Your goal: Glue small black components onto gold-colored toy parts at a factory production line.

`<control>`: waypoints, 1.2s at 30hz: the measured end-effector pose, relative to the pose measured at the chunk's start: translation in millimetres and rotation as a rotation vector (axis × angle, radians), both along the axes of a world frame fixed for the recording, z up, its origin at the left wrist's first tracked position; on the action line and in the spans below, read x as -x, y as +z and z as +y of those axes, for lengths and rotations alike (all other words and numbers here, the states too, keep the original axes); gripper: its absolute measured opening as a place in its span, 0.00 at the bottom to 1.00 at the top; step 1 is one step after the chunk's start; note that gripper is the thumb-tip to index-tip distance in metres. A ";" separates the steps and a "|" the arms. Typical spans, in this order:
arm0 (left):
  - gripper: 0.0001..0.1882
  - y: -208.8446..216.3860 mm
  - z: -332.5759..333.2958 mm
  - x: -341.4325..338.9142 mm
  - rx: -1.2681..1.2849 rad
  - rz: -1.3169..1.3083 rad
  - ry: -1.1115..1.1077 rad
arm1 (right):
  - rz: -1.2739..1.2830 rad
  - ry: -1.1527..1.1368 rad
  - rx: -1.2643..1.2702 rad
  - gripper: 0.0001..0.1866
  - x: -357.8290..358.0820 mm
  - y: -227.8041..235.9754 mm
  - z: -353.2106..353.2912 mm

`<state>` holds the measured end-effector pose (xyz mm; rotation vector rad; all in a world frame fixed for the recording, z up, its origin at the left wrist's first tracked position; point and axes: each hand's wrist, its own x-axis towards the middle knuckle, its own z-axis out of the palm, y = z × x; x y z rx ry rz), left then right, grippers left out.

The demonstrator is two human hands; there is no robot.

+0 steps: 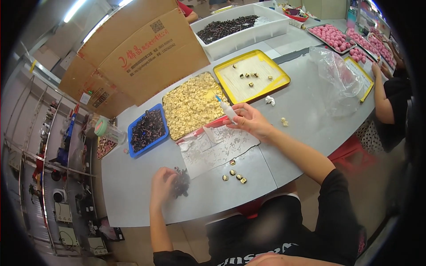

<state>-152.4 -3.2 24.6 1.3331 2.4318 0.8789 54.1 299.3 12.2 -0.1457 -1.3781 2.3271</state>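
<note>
My right hand is closed around a small whitish squeeze bottle with a blue needle tip, held tilted over the edge of a tray of gold pieces. My left hand is at a small heap of dark parts on the table, its fingertips pinched together; whatever lies between them is too small to make out. Between my hands lies a white sheet with grey smears. Several gold-and-black pieces sit loose near the table's front edge.
A blue tray of dark parts and a lidded clear jar stand at left. Behind are a cardboard box, a yellow tray and a white bin. A plastic bag and a co-worker's arm are at right.
</note>
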 end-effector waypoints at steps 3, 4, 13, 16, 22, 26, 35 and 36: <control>0.01 2.0 -2.5 1.0 -0.038 -0.033 0.051 | 0.006 -0.011 0.000 0.23 0.2 -0.1 -0.1; 0.01 3.0 -3.3 1.3 -0.036 -0.061 0.058 | 0.003 -0.010 0.003 0.23 0.2 0.0 -0.2; 0.05 9.8 -2.9 0.8 -0.177 -0.069 0.139 | -0.013 -0.008 0.005 0.22 0.4 -0.3 -1.1; 0.05 14.0 2.8 -3.3 -0.222 -0.080 0.151 | -0.003 -0.005 0.031 0.22 0.9 0.2 -1.8; 0.05 27.2 32.8 -23.4 -0.417 -0.349 0.131 | 0.015 -0.002 0.118 0.21 -0.7 1.0 -2.8; 0.06 28.4 62.7 -42.1 -0.410 -0.429 0.051 | 0.003 -0.026 0.183 0.20 0.4 1.6 -2.5; 0.09 -8.2 102.4 -81.7 -0.444 -0.559 -0.183 | -0.014 -0.054 0.324 0.16 4.2 -5.3 0.5; 0.09 -11.5 101.4 -82.8 -0.456 -0.528 -0.216 | -0.031 -0.041 0.336 0.16 5.3 -6.5 0.1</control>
